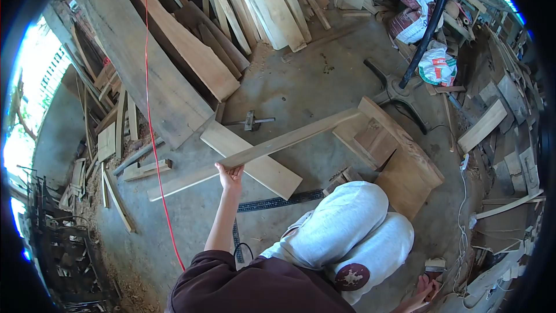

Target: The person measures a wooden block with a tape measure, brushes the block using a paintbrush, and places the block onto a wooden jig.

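Note:
My left hand (pixel 231 176) is closed around the lower edge of a long narrow board (pixel 292 137), which slants up to the right. The board's far end reaches a wooden panel piece (pixel 402 139) on the floor. Beneath the long board a shorter plank (pixel 275 175) lies crosswise. A black framing square (pixel 279 202) rests on the floor near my left forearm. Low at the right, my right hand (pixel 425 291) has curled fingers at a small object with a pale top (pixel 435 265), whose kind I cannot make out. A marking gauge (pixel 250 121) lies beyond the planks.
Large slabs (pixel 145 52) lean at the upper left, with more boards (pixel 266 6) behind. A red cord (pixel 152 110) hangs across the left side. A metal stand base (pixel 399 90), sacks (pixel 437 65), scrap wood (pixel 483 124) and a pale cable (pixel 462 220) are at the right.

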Tool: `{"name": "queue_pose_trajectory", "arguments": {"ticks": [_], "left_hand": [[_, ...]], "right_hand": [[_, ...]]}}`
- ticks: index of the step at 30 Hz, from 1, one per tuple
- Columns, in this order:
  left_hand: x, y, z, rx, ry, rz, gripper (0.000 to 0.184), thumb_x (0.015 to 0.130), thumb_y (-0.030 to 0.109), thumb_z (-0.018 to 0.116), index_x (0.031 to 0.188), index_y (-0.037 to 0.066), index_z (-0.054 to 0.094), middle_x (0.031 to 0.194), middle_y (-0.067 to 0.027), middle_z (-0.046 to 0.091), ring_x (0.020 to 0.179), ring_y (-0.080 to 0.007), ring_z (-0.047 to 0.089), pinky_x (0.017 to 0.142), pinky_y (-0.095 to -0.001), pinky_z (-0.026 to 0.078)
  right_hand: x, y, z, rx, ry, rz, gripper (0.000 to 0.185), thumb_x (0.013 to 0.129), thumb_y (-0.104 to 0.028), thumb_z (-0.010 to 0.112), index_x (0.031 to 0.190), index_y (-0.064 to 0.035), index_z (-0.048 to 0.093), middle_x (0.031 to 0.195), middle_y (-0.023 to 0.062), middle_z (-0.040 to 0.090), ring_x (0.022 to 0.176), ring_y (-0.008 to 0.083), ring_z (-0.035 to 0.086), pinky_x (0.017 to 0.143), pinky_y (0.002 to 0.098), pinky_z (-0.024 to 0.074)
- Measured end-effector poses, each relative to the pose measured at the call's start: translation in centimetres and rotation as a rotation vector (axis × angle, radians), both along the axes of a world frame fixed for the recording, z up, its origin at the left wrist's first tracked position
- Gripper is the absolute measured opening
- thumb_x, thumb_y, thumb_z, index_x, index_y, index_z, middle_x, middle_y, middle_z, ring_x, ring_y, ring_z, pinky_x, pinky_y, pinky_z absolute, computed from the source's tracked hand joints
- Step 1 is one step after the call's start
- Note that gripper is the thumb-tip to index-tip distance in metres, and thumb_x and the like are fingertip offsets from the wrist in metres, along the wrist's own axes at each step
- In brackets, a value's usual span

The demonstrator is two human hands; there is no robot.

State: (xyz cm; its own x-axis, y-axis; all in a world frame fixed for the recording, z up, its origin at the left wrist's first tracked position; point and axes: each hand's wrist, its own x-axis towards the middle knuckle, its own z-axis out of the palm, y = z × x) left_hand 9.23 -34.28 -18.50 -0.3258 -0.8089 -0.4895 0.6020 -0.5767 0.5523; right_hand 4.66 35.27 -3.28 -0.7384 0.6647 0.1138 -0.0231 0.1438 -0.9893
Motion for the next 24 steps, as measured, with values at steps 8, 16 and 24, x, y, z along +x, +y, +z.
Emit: {"name": "queue_pose_trajectory", "arguments": {"ticks": [8,16,24], "left_hand": [[0.5,-5.7,-11.6,0.083,-0.103,0.154,0.094,0.088,0.076,0.039,0.141,-0.002,0.035,0.136,-0.0207,0.049,0.121,-0.0360,0.054,0.103,-0.0490,0.047],[0.8,-5.4,-14.9,0.128,-0.099,0.207,0.098,0.087,0.079,0.034,0.136,-0.005,0.043,0.129,-0.0207,0.057,0.116,-0.0356,0.057,0.098,-0.0445,0.051],[2.3,-5.5,-17.3,0.179,-0.064,0.210,0.095,0.088,0.076,0.040,0.137,-0.005,0.042,0.134,-0.0201,0.053,0.124,-0.0373,0.051,0.101,-0.0471,0.049]], "right_hand": [[1.1,0.6,0.0,0.002,0.023,0.049,0.018,0.099,-0.016,0.052,0.109,-0.0009,0.053,0.095,0.0161,0.061,0.092,0.0246,0.065,0.087,0.0359,0.0566],[2.8,-1.7,2.8,-0.033,0.004,0.026,0.014,0.098,-0.015,0.051,0.107,-0.0042,0.055,0.092,0.0117,0.065,0.087,0.0205,0.067,0.084,0.0326,0.0554],[3.3,-2.3,2.5,-0.042,-0.015,0.047,0.016,0.099,-0.015,0.050,0.108,-0.0033,0.054,0.089,0.0122,0.067,0.080,0.0206,0.068,0.082,0.0303,0.0539]]}}
